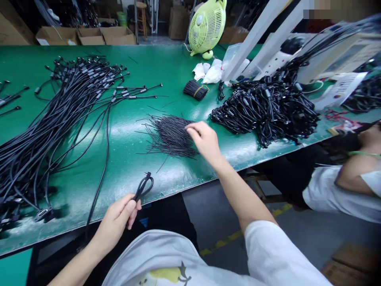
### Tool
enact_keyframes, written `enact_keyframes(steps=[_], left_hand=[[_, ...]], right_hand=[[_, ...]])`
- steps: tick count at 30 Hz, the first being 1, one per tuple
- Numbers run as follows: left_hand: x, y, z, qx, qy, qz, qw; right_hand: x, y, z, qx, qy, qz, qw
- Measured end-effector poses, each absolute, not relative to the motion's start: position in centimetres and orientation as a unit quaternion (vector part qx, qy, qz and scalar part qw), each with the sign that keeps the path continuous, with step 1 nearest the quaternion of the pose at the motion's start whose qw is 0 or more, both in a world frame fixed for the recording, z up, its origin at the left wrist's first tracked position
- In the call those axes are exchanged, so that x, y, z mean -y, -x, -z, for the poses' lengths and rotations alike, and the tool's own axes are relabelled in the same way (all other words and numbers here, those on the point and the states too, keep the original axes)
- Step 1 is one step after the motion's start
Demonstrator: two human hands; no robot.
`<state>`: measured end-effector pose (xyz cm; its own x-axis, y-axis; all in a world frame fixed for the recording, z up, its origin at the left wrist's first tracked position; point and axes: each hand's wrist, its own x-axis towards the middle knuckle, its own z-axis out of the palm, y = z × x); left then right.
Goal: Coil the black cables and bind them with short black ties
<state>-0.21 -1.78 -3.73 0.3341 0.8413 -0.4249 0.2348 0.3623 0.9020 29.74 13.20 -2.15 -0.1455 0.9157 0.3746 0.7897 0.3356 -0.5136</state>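
Note:
In my left hand [123, 212], a folded black cable [145, 186] is pinched between thumb and fingers near the table's front edge. Its looped end and a small connector stick out above the fingers. My right hand [204, 139] is at the right side of a loose pile of thin black wire ties [174, 135], thumb and forefinger together. Whether a tie is between those fingertips is too small to make out. To the left spreads a large heap of long black cables [68, 95] with grey sleeves and connectors. A bundle of ties [195, 90] with a yellow band lies beyond the pile.
A mound of coiled black cables [264, 107] covers the right part of the green table [154, 63]. Behind stand a green fan [206, 26], crumpled white bags [212, 71] and slanted white posts [253, 39]. Another person's arm [357, 171] is at far right.

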Motion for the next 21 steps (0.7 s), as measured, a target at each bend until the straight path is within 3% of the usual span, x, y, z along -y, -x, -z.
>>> enact_keyframes(steps=[3, 7, 14, 17, 21], left_hand=[[1.2, 0.4, 4.4, -0.524, -0.478, -0.256, 0.657], [1.1, 0.3, 4.9, -0.522, -0.467, -0.261, 0.665], [0.9, -0.2, 4.6, -0.499, -0.361, -0.355, 0.703], [0.9, -0.7, 4.0, -0.463, -0.327, -0.39, 0.726], [0.9, -1.3, 3.4, -0.429, -0.325, -0.42, 0.73]], right_hand=[[-19.1, -31.9, 4.2, 0.674, 0.681, -0.075, 0.277], [-22.6, -31.7, 6.0, 0.671, 0.702, -0.072, 0.229], [-18.1, -30.0, 3.4, 0.662, 0.639, 0.002, 0.391], [-12.0, -25.5, 3.2, 0.709, 0.554, -0.14, 0.414], [-3.9, -18.8, 4.4, 0.747, 0.424, -0.357, 0.368]])
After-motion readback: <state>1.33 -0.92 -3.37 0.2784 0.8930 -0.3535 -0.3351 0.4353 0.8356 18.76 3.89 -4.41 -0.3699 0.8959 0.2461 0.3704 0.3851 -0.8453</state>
